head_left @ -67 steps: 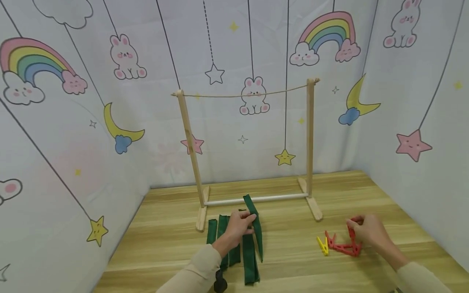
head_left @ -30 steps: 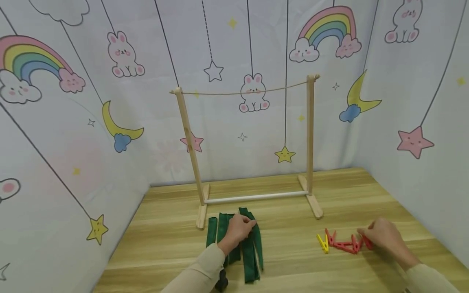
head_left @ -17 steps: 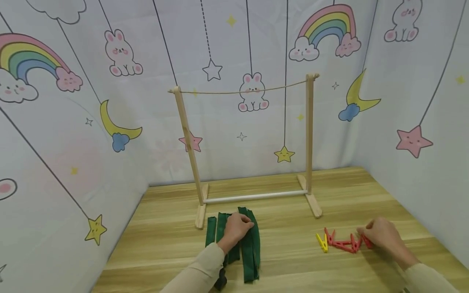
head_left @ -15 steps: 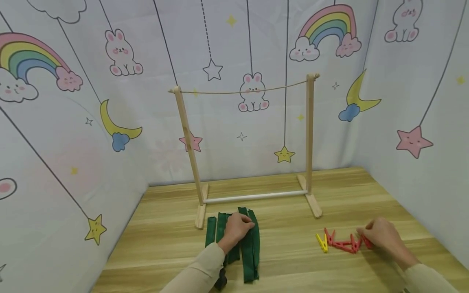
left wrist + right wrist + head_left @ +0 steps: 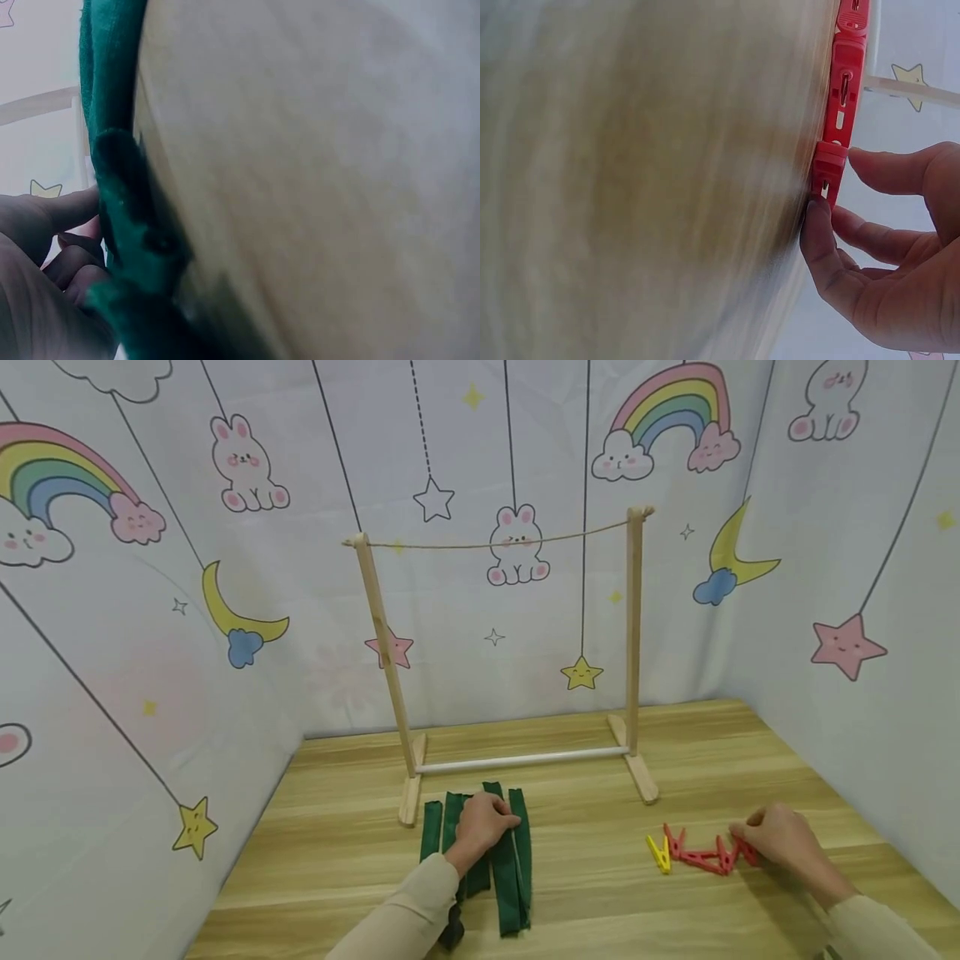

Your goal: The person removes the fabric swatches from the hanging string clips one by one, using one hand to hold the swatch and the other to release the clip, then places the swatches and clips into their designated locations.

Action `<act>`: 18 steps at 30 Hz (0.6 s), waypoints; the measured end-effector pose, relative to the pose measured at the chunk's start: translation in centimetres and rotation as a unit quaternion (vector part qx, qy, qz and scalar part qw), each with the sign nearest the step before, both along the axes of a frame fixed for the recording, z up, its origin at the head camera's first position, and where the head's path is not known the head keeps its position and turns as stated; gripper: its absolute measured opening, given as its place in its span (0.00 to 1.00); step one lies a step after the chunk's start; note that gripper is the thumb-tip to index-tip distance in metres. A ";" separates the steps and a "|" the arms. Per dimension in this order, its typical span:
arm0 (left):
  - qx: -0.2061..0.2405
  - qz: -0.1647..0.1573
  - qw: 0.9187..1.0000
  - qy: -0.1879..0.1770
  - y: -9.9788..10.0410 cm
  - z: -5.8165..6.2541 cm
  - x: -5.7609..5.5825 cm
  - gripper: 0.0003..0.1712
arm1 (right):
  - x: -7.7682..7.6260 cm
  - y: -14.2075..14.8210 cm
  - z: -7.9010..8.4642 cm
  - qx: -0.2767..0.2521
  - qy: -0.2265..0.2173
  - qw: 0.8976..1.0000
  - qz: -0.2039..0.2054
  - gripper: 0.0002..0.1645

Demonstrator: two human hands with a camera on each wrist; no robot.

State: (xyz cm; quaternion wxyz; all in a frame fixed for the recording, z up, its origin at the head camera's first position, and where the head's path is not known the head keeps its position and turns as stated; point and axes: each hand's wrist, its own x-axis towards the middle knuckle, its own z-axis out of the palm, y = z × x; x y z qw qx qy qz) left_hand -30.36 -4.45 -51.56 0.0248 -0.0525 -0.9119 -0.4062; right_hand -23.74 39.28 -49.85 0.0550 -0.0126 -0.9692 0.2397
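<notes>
Several dark green cloth strips lie side by side on the wooden table, left of centre in the head view. My left hand is over them, its thumb and finger pinching one green strip near its upper part; the palm hides some of the cloth. In the left wrist view the fingertips meet the upright green cloth. On the right, my right hand pinches a red clothespin at the end of a row. More red clothespins and a yellow clothespin lie to its left.
Behind the strips stands a wooden frame with two posts, a string tied across the top and a white rod low down. Printed white cloth walls enclose the table. Something black is below the left sleeve.
The rightmost green strip, lifted by my left hand earlier, has come down onto the table beside the others. My right hand moved slightly right and down with a red clothespin, then stayed there.
</notes>
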 end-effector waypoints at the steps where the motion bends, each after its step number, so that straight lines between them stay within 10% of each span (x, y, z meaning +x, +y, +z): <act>1: 0.000 -0.001 1.000 0.000 0.0 0.1 0.0 0.08 | 0.0 0.0 0.0 0.000 0.000 1.000 0.000 0.24; 18: 0.009 -0.037 0.999 0.010 -0.2 0.6 0.3 0.03 | 0.1 0.1 0.1 -0.001 -0.026 1.000 0.003 0.25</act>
